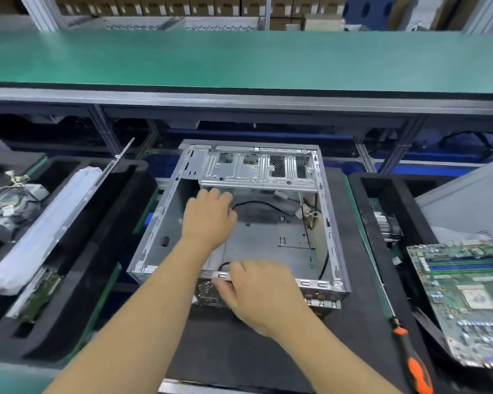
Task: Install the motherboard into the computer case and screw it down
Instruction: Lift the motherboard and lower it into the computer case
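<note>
The computer case lies open on a black foam mat, and both hands are at it. The left hand reaches inside with its fingers curled loosely down beside a black cable; I cannot tell whether they pinch anything. The right hand rests on the near rim, fingers bent over the edge and thumb against the outer wall, gripping the case. The motherboard sits well off to the right of those fingers, not yet in the case, and an orange-handled screwdriver lies between it and the right wrist.

The risk I see: the loose cables near the left fingertips and along the far right wall could end up trapped under the board if they are not cleared first. The sheet-metal rim under the right fingers looks sharp enough to nick skin.

Around the mat stand black foam trays holding parts, beyond them a green workbench shelf, and behind that cardboard boxes.
</note>
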{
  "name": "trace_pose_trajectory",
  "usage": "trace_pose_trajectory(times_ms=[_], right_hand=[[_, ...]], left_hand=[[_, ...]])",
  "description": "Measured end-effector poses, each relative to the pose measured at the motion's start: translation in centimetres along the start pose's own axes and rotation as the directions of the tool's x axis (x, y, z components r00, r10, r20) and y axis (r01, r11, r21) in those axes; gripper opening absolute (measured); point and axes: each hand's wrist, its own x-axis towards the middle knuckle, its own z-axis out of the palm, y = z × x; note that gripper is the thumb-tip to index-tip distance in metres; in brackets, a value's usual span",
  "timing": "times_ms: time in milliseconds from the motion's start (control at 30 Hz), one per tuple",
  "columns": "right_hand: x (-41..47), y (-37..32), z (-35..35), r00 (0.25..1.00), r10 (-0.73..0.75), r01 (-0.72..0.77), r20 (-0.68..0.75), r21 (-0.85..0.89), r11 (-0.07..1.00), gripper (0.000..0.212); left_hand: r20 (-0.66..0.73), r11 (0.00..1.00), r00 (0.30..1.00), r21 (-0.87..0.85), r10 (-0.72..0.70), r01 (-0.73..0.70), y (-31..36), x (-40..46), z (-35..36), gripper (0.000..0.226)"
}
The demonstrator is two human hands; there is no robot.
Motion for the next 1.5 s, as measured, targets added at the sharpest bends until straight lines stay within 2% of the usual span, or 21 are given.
trace_pose_trajectory(times_ms=[33,100,167,233,333,400,567,733,800,867,900,933,967,1000,1033,1067,1133,1167,1200,1367,1500], right_hand=[[-0.1,0.3,0.3,0.994,-0.013,0.011,0.108,0.024,1.0,0.057],[-0.3,2.0,1.1,0.993,0.014,-0.015,0.121,0.009,1.0,0.058],[-0.7,3.1,1.4,0.994,0.042,-0.036,0.104,-0.066,0.997,0.057],[-1.2,3.6,1.6,0.998,0.007,0.003,0.057,-0.168,0.986,0.057],[-1.9,3.6,0.9,1.0,0.023,-0.022,0.002,-0.228,0.973,0.061],[-3.1,4.1,1.0,0.999,0.032,-0.025,0.042,-0.17,0.985,0.061],[-5.5,6.4,0.9,0.993,0.12,-0.122,-0.025,-0.181,0.976,0.056],[-5.6,10.3,0.4,0.995,0.099,-0.091,0.031,-0.215,0.972,0.069],[-4.7,11.6,-0.1,0.971,0.17,-0.141,0.17,-0.17,0.975,0.076],[-3.7,12.1,-0.9,0.93,0.221,-0.246,0.295,0.053,0.968,0.072],[-3.3,12.3,-1.2,0.936,0.23,-0.289,0.265,0.209,0.934,0.064],[-3.1,12.6,-1.5,0.953,0.271,-0.301,0.135,0.333,0.893,0.056],[-2.8,13.4,-1.7,0.944,0.322,-0.279,-0.067,0.354,0.893,0.047],[-2.5,14.4,-1.9,0.895,0.364,-0.3,-0.257,0.259,0.918,0.038],[-2.0,15.7,-2.0,0.836,0.417,-0.395,-0.356,0.135,0.909,0.034],[-1.5,17.0,-2.2,0.795,0.512,-0.524,-0.325,0.055,0.85,0.04],[-0.7,18.8,-2.0,0.712,0.699,-0.7,-0.066,0.018,0.714,0.059],[-0.4,19.4,-1.4,0.678,0.735,-0.735,0.031,0.026,0.677,0.063],[-0.2,19.7,-0.6,0.67,0.74,-0.742,0.057,0.008,0.67,0.063],[0.4,20.2,0.5,0.69,0.723,-0.718,-0.009,-0.134,0.683,0.062],[-0.2,20.4,0.9,0.701,0.712,-0.699,-0.039,-0.238,0.674,0.064]], left_hand=[[-0.093,0.998,0.995,0.042,-0.039,0.043,-0.6,0.0,0.2,0.035],[-0.13,0.968,0.966,0.09,-0.224,0.236,-1.8,-0.2,0.4,0.053],[0.01,0.888,0.892,0.103,-0.452,0.449,-2.4,-0.6,0.8,0.075],[0.105,0.851,0.847,0.142,-0.521,0.506,-2.5,-0.9,1.4,0.084],[0.104,0.858,0.852,0.083,-0.513,0.506,-2.0,-0.7,0.8,0.085],[0.111,0.857,0.851,0.029,-0.514,0.514,-1.2,-0.6,0.3,0.085],[0.122,0.903,0.897,-0.015,-0.424,0.429,2.1,-1.2,0.5,0.087],[0.112,0.931,0.926,-0.01,-0.361,0.364,2.7,0.0,0.1,0.069],[0.117,0.941,0.937,-0.034,-0.33,0.335,2.4,0.3,-0.2,0.055],[0.139,0.947,0.94,-0.034,-0.312,0.319,2.1,0.9,-0.4,0.053],[0.152,0.951,0.941,-0.025,-0.301,0.308,1.8,1.2,-0.5,0.055],[0.168,0.955,0.942,-0.019,-0.29,0.297,1.5,1.4,-0.5,0.058],[0.186,0.957,0.942,-0.02,-0.28,0.288,1.0,1.5,-0.4,0.063],[0.201,0.958,0.941,-0.029,-0.273,0.284,0.5,1.4,-0.2,0.069],[0.206,0.957,0.941,-0.048,-0.27,0.285,0.1,1.2,0.0,0.077],[0.196,0.953,0.941,-0.076,-0.275,0.295,-0.2,1.1,0.2,0.083],[0.17,0.938,0.938,-0.122,-0.301,0.323,-0.2,1.0,0.5,0.088],[0.166,0.935,0.936,-0.128,-0.31,0.332,-0.3,1.1,0.6,0.089],[0.173,0.932,0.934,-0.131,-0.313,0.337,-0.2,1.3,0.6,0.09],[0.225,0.931,0.929,-0.154,-0.293,0.331,-0.3,2.2,0.3,0.099],[0.189,0.952,0.939,-0.049,-0.287,0.301,-0.3,1.5,0.5,0.096]])
